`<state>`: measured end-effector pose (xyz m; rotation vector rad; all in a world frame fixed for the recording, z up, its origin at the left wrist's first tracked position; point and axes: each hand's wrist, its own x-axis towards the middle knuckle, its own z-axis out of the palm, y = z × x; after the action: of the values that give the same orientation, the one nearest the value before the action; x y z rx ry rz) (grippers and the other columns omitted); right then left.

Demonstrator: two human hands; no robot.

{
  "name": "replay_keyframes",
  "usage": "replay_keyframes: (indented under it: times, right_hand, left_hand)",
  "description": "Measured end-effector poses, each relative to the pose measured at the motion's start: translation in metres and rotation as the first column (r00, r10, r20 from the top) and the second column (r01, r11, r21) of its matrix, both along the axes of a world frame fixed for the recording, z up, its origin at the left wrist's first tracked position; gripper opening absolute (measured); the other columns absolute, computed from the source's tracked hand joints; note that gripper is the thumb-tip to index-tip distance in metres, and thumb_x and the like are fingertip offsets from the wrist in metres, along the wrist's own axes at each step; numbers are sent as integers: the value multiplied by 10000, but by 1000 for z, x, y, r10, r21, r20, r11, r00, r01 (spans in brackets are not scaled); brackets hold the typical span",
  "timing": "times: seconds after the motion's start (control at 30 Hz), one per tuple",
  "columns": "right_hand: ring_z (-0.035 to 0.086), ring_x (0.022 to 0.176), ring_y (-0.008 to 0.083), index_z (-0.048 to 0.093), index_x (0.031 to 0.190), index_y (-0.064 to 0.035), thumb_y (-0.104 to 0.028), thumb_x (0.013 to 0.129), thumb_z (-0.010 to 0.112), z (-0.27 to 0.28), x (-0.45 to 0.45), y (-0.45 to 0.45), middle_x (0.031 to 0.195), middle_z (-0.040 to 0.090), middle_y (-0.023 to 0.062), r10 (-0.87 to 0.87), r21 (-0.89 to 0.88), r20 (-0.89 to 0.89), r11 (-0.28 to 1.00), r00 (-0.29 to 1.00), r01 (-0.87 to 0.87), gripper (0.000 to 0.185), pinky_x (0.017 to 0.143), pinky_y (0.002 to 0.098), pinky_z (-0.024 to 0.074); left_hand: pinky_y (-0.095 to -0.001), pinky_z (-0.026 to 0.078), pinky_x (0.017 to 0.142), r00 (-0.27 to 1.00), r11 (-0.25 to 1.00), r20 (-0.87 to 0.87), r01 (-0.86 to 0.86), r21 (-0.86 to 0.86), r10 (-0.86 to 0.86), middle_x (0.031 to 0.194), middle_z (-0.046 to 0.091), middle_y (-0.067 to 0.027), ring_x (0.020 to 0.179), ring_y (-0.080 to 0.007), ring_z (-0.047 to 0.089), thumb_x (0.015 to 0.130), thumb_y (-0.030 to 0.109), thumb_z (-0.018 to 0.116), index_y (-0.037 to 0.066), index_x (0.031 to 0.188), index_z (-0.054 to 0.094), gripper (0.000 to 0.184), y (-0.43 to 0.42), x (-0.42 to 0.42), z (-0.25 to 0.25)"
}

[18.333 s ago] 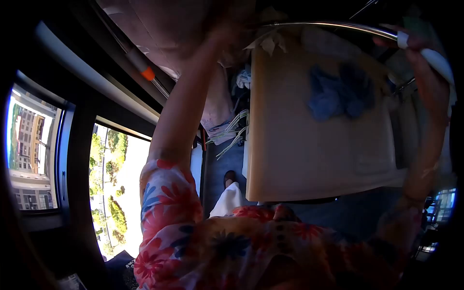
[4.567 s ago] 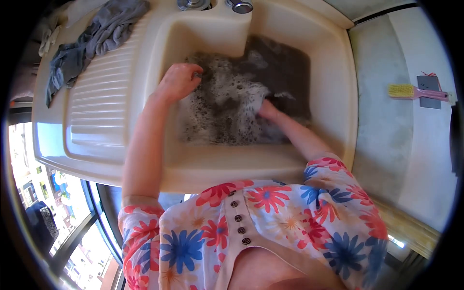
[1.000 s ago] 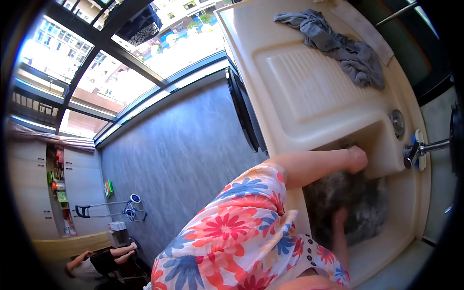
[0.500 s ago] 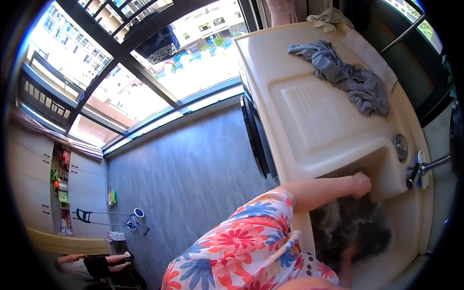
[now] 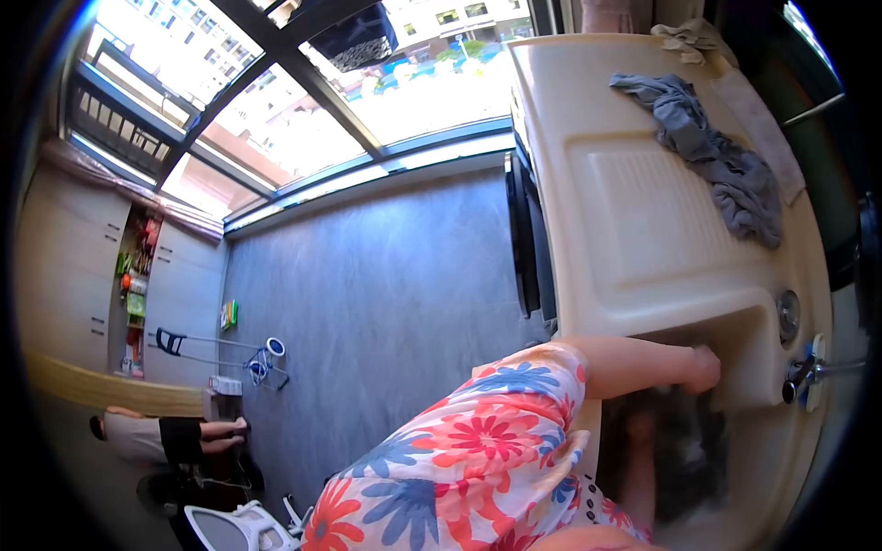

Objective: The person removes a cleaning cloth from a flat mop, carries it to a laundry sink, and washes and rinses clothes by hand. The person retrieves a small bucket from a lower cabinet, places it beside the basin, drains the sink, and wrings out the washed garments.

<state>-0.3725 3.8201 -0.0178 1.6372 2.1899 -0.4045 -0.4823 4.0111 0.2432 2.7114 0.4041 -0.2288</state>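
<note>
My left hand (image 5: 703, 369) is curled closed at the inner wall of the sink basin (image 5: 749, 344), its fingers turned down and mostly hidden. Whatever it may hold does not show. Lower in the basin, my right hand (image 5: 641, 430) is blurred and partly under cloudy water, against a dark mass that looks like soaked dark cloth (image 5: 694, 450). Its fingers cannot be made out.
Grey wet-looking cloth (image 5: 712, 156) lies on the ribbed washboard (image 5: 643, 211). A faucet (image 5: 808, 372) and round drain fitting (image 5: 788, 317) sit at the basin's right. Behind are a wheeled walking frame (image 5: 262, 358), a white chair (image 5: 243, 528) and another person (image 5: 152, 436).
The view has shifted, so the sink appears further right. My right hand has moved up through the water towards my left hand, and the dark mass has changed shape.
</note>
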Motion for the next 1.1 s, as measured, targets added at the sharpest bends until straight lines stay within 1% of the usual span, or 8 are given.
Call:
replay_keyframes:
  times: [0.3, 0.47, 0.63, 0.77, 0.83, 0.9, 0.97, 1.1]
  right_hand:
    - [452, 1095, 236, 435, 1199, 1, -185, 871, 406, 85, 73, 1, 1210, 463, 157, -588, -168, -438, 797, 680, 580, 379, 932, 347, 345]
    - [483, 923, 166, 530, 1070, -76, -201, 822, 486, 103, 154, -94, 1039, 540, 93, -494, -612, -641, -133, -588, 779, 282, 766, 338, 423]
    - [580, 813, 213, 601, 863, -10, -115, 774, 459, 80, 84, -100, 826, 611, 145, -825, 136, -506, 212, 252, 968, 199, 698, 367, 440]
    - [568, 835, 241, 569, 970, 1, -98, 793, 449, 126, 126, -112, 907, 607, 110, -315, -564, -684, -345, -659, 750, 235, 755, 347, 437]
    - [555, 892, 241, 545, 970, -22, -129, 841, 428, 137, 119, -94, 955, 578, 122, -857, -24, -482, -197, -184, 980, 204, 767, 340, 440]
    - [571, 828, 255, 508, 1011, -26, -174, 859, 431, 144, 118, -76, 938, 582, 131, -651, -131, -752, -5, -102, 991, 225, 696, 387, 474]
    - [583, 720, 207, 521, 977, -43, -215, 862, 453, 193, 138, -42, 892, 587, 101, -283, -658, -694, -122, -662, 743, 218, 614, 323, 494]
    - [560, 701, 168, 505, 1023, -40, -215, 883, 425, 245, 145, 45, 904, 579, 87, -147, -560, -828, 144, -542, 816, 238, 634, 320, 495]
  left_hand:
    - [-386, 500, 648, 998, 999, 47, -39, 11, 38, 853, 646, -49, 818, -222, 615, 658, 173, 595, 135, 795, 671, 161, 4, -14, 15]
    - [-408, 494, 683, 998, 993, 36, -56, -108, 60, 884, 631, -109, 850, -288, 603, 708, 163, 521, 83, 794, 651, 175, 4, -32, 33]
    - [-405, 455, 743, 998, 993, -35, -56, -102, 53, 892, 609, -141, 886, -304, 569, 705, 72, 488, 75, 884, 617, 220, 4, -14, 13]
    - [-405, 446, 769, 992, 992, -118, -52, -111, 39, 931, 602, -138, 916, -305, 554, 719, 78, 480, 69, 950, 602, 261, 6, -13, 15]
    - [-407, 443, 779, 989, 989, -136, -71, -127, 53, 950, 598, -137, 930, -303, 548, 721, 78, 478, 69, 960, 600, 268, 7, -12, 14]
    - [-405, 442, 786, 984, 992, -177, -51, -114, 31, 959, 596, -138, 935, -301, 546, 727, 90, 486, 70, 970, 597, 268, 6, -9, 13]
    - [-405, 441, 789, 980, 993, -199, -46, -106, 24, 957, 596, -139, 934, -301, 547, 729, 101, 493, 72, 978, 596, 271, 9, -10, 11]
    - [-407, 442, 791, 977, 993, -214, -33, -109, 9, 936, 601, -142, 920, -305, 552, 725, 117, 502, 77, 987, 596, 281, 9, -10, 7]
